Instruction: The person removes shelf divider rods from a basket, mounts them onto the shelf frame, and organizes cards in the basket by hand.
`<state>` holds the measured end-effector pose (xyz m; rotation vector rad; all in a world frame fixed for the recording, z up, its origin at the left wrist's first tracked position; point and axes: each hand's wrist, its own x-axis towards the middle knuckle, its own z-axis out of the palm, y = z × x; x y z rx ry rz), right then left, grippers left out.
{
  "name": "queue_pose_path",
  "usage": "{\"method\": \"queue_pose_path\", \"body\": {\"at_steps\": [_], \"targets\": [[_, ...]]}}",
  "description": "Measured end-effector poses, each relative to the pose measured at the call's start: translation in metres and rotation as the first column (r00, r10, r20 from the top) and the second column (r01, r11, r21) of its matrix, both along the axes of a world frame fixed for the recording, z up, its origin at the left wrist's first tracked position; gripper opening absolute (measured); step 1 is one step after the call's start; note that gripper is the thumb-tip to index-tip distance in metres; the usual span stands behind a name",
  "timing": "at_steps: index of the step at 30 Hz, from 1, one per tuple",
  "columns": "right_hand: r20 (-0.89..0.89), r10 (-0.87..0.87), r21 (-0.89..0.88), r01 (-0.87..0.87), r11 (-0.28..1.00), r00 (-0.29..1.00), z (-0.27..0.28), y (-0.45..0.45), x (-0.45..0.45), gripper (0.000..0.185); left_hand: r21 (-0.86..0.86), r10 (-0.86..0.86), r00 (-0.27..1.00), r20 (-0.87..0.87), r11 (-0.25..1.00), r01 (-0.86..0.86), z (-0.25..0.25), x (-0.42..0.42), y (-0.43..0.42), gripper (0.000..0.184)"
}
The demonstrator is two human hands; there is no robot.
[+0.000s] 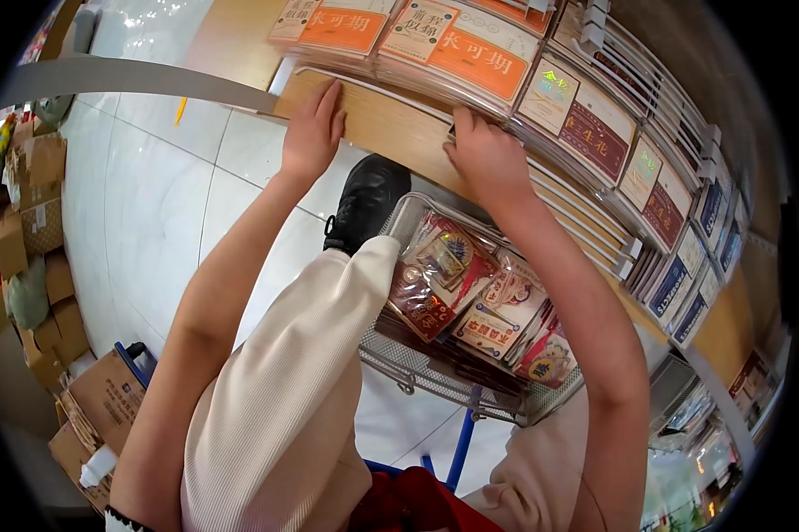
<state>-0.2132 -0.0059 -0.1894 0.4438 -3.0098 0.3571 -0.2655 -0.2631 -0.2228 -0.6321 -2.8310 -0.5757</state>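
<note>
My left hand (315,133) rests its outstretched fingers on the wooden shelf edge (390,133), near the left end of a white wire rail (381,91). Further right along that edge, my right hand (488,160) has its fingers curled down by the rail's other end. A small dark bit shows beside its fingertips; what the fingers hold, if anything, is hidden. Just behind the rail stand clear-wrapped packs with orange and white fronts (483,66). Beyond my right hand are maroon and cream packs (599,133).
Below the shelf, a wire mesh basket (404,363) holds several plastic-wrapped packets (444,266). More wire rails (576,208) and blue-and-white packs (683,275) line the shelf's right side. Cardboard boxes (107,399) are piled at left on the tiled floor (160,195). A black shoe (368,199) is under the shelf edge.
</note>
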Motion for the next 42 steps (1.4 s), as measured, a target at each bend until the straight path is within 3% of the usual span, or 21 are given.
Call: {"method": "queue_pose_path", "body": {"at_steps": [3, 6, 11, 15, 18, 21, 24, 27, 42], "targets": [[-0.155, 0.08, 0.088, -0.067, 0.994, 0.985, -0.004, 0.004, 0.0, 0.024, -0.018, -0.002, 1.0, -0.018, 1.0, 0.002, -0.002, 0.002, 0.003, 0.04], [-0.197, 0.102, 0.116, -0.08, 0.99, 0.975, -0.011, 0.003, -0.003, 0.023, -0.009, 0.0, 1.0, -0.024, 1.0, 0.0, -0.003, 0.0, 0.007, 0.041], [0.008, 0.137, -0.011, -0.137, 0.991, 0.991, 0.001, 0.011, -0.006, 0.017, -0.063, -0.053, 0.994, -0.1, 0.997, 0.047, -0.002, -0.004, 0.012, 0.042], [0.257, 0.117, -0.09, -0.097, 0.991, 0.959, -0.006, 0.015, -0.014, 0.014, -0.052, -0.04, 0.998, -0.05, 0.998, 0.037, -0.003, -0.004, 0.01, 0.042], [0.178, -0.003, -0.107, 0.022, 0.994, 0.984, 0.001, 0.009, -0.002, 0.009, -0.039, -0.033, 0.998, -0.044, 0.999, 0.031, -0.006, -0.002, 0.009, 0.043], [-0.003, 0.089, -0.198, -0.087, 0.976, 0.996, 0.018, 0.0, 0.009, 0.008, -0.008, -0.023, 0.999, -0.039, 1.0, 0.022, -0.009, 0.003, 0.008, 0.045], [-0.14, 0.154, -0.04, -0.161, 0.986, 0.978, 0.003, -0.005, 0.005, 0.01, -0.017, -0.036, 0.999, -0.029, 0.999, 0.036, -0.01, 0.004, 0.008, 0.046], [-0.2, 0.136, 0.094, -0.119, 0.988, 0.97, 0.003, -0.002, 0.003, 0.012, -0.009, -0.045, 0.999, -0.023, 0.999, 0.045, -0.013, 0.004, 0.009, 0.046], [-0.227, 0.083, 0.127, -0.055, 0.99, 0.97, -0.002, 0.005, 0.003, 0.004, -0.04, -0.061, 0.998, 0.031, 0.997, 0.062, -0.014, 0.006, 0.021, 0.047]]}}
